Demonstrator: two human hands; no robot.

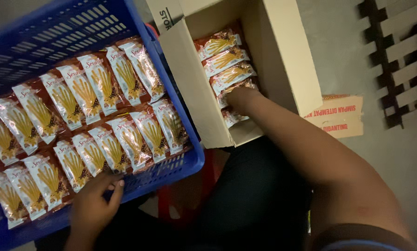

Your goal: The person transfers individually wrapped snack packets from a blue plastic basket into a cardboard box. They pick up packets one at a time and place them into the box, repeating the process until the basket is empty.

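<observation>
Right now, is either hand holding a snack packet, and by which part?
Cannot tell for the right hand: it presses on packets in the cardboard box. The left hand only touches the blue crate rim.

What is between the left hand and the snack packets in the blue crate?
Nothing visible. The left hand rests at the near edge of the blue crate, its fingertips already at the nearest snack packets. The right hand is inside the cardboard box.

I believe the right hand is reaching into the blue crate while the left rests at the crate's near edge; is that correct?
Not quite: the head view shows the right hand reaching into the cardboard box among snack packets, not the blue crate. The left hand does rest at the crate's near edge.
</observation>
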